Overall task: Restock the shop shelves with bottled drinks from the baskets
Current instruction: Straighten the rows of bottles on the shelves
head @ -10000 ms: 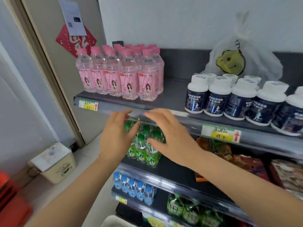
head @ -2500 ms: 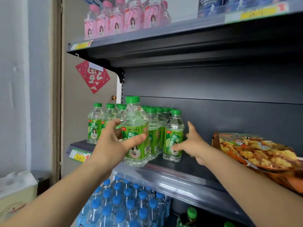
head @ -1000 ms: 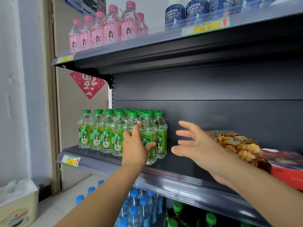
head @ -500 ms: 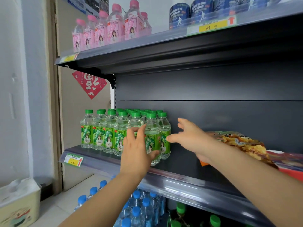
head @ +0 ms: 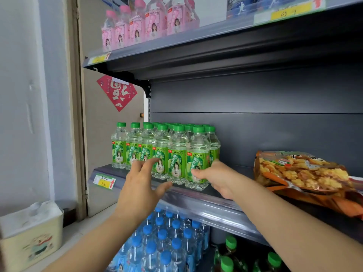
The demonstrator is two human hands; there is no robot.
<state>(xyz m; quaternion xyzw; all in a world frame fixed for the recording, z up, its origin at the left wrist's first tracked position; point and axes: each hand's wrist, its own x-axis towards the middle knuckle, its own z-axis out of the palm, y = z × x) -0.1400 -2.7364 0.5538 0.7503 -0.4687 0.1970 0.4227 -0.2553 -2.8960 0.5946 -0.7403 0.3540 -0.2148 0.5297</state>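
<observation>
The left hand (head: 141, 185) is spread, fingers straight, tips against the labels of the front lime soda bottles (head: 163, 146). The right hand (head: 216, 177) wraps the end bottle (head: 197, 150) from its 3 o'clock side, thumb across the label (squaring the block, I judge). Both reach from 6 o'clock. The bottles stand on the middle shelf (head: 206, 207), with a snack bag (head: 298, 173) at 3 o'clock.

Snack bag (head: 300, 173): orange, printed with fried pieces, lying flat at my right.
Red paper diamond (head: 116, 92): white character, stuck on the beige panel, upper left.
Cream box (head: 29, 238): cartoon print, white top, on the floor at my lower left.
Yellow price tag (head: 103, 181): low left.
Second price tag (head: 290, 12): top right.
Dark blue tubs (head: 240, 6): top edge, mostly cut off.
</observation>
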